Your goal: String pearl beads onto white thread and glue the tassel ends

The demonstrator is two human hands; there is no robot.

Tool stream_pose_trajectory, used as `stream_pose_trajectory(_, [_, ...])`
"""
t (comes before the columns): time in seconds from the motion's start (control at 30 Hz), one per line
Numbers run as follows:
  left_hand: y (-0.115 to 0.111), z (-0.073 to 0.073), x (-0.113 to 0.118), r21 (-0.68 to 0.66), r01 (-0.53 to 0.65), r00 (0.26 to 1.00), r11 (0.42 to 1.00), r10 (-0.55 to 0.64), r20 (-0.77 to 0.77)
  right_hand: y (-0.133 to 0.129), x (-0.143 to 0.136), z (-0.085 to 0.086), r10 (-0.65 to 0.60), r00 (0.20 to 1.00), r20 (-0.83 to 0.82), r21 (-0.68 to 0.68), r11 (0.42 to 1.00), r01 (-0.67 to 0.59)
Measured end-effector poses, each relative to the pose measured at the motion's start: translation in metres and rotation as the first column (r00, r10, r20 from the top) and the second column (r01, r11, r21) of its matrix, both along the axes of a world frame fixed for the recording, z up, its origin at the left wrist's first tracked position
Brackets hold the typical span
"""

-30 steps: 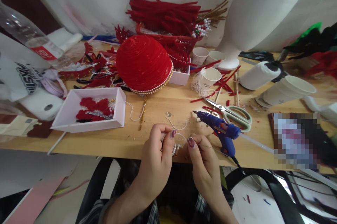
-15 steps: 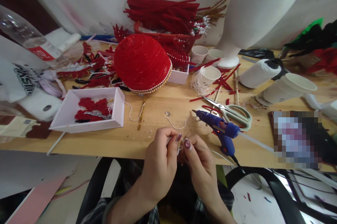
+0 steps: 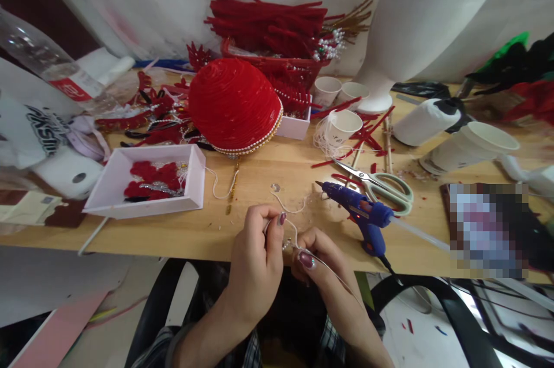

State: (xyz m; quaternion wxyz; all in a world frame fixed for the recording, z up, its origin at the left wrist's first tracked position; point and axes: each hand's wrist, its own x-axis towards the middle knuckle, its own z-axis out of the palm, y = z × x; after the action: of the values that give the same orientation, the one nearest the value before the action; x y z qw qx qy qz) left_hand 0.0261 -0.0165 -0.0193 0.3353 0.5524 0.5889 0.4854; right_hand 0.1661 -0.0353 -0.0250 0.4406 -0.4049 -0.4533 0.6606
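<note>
At the table's front edge, my left hand (image 3: 258, 261) pinches a white cord (image 3: 295, 229) between thumb and forefinger. The cord loops across to my right hand (image 3: 326, 267), whose thumb and fingers are also closed on it. A few small pearl-like beads (image 3: 287, 245) show between the two hands; how they are fixed is too small to make out. From the right hand a length of cord trails back over the wrist. Just beyond the hands, another piece of thin white cord (image 3: 283, 205) lies on the wood.
Right of my hands lie a blue glue gun (image 3: 357, 203) and scissors (image 3: 389, 190). A white box (image 3: 142, 206) with red pieces stands left. Behind are a red cord-wound cap (image 3: 234, 105) with beaded rim, paper cups (image 3: 344, 128) and a white mannequin head (image 3: 415, 22).
My hands have moved apart, the left one slightly leftward and the right one lower. The white cord now shows as a loop between them.
</note>
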Motion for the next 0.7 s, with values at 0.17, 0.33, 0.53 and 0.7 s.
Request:
stream_pose_trajectory(0.17, [0.002, 0.003, -0.004, 0.010, -0.065, 0.995, 0.998, 0.064, 0.073, 0.005, -0.005, -0.004, -0.011, 0.975, -0.222, -0.091, 0.996, -0.010])
stream_pose_trajectory(0.33, [0.006, 0.017, -0.004, -0.112, 0.035, 0.875, 0.993, 0.024, 0.484, 0.006, -0.003, -0.006, -0.002, 0.982, -0.191, -0.082, 0.997, -0.014])
stream_pose_trajectory(0.53, [0.006, 0.015, -0.003, -0.105, 0.077, 0.755, 0.991, 0.011, 0.656, 0.002, -0.002, -0.006, 0.067, 0.990, -0.123, -0.095, 0.992, -0.079])
stream_pose_trajectory(0.7, [0.006, 0.010, -0.003, -0.052, 0.086, 0.760, 0.995, -0.032, 0.650, 0.007, -0.009, -0.002, 0.023, 0.975, -0.219, -0.182, 0.981, -0.064])
